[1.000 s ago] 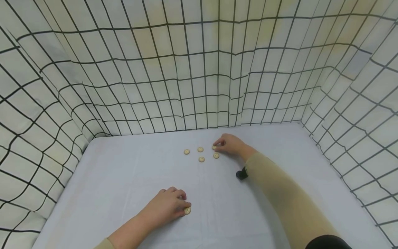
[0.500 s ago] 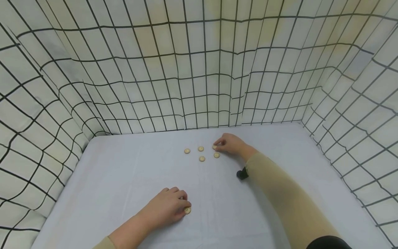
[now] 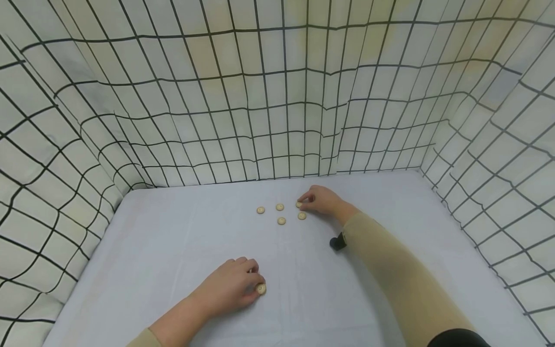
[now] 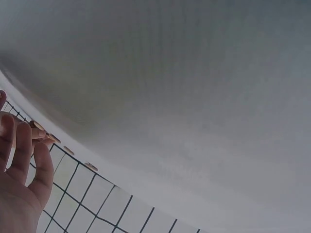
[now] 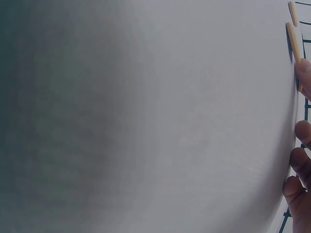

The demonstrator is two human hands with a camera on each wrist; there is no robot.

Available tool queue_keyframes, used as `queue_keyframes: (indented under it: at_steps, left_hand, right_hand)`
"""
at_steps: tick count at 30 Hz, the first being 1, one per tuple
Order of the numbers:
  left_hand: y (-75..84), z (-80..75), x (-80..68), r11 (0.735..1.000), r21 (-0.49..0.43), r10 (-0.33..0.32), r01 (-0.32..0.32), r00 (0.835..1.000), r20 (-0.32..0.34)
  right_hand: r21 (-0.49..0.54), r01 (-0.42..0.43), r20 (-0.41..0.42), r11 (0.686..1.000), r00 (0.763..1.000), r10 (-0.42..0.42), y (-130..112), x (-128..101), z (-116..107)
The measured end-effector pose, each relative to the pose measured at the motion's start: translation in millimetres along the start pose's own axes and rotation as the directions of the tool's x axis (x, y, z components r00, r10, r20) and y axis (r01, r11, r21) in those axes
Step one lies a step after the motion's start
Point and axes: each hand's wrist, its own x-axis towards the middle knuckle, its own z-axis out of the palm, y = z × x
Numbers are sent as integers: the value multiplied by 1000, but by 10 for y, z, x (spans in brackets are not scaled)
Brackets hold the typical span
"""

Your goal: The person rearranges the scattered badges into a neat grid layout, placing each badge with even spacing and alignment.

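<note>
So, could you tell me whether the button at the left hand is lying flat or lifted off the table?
Cannot tell for sure: the left hand pinches the button low against the table.

Five buttons lie on the tabletop (image 3: 173, 241) toward its far edge: three in a row, left button (image 3: 260, 210), middle button (image 3: 279, 206), right button (image 3: 299, 205), and two nearer ones (image 3: 281, 220) (image 3: 301, 216). A sixth button (image 3: 261, 288) lies well apart, toward the near edge.

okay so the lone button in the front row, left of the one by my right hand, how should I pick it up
Pinch that button by its thin rim, from straight above. It lies flat on the white cloth, so only opposite edges offer a grip. The neighbouring buttons sit apart, leaving fingertip room.
</note>
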Motion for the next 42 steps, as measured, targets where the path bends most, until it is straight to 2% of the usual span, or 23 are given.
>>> queue_keyframes:
  at_steps: [7, 15, 18, 22, 27, 35, 42]
  left_hand:
    - [-86, -37, 26, 1000, -7, -29, 29, 999, -18]
    - [-244, -73, 112, 1000, 14, -17, 19, 994, -112]
    - [-309, -98, 161, 999, 23, -25, 28, 992, -126]
    - [-405, -142, 234, 997, 30, -63, 67, 992, -110]
    - [-530, -191, 332, 989, 29, -141, 144, 987, -71]
    - [-707, -247, 511, 970, -3, -243, 243, 970, -26]
    - [-865, -236, 635, 950, -28, -309, 310, 951, 18]
  right_hand:
    - [1, 4, 4, 1000, 1000, -4, -12, 1, 0]
    - [13, -6, 2, 1000, 1000, 6, -13, -11, -2]
    - [11, -12, 0, 1000, 1000, 12, -7, -8, -2]
    - [10, -14, -3, 1000, 1000, 14, 6, 1, 2]
    - [18, -1, -3, 1000, 1000, 1, 13, 14, 9]
    - [14, 12, -4, 1000, 1000, -12, 18, 8, 2]
    - [21, 8, 2, 1000, 1000, -8, 24, 11, 6]
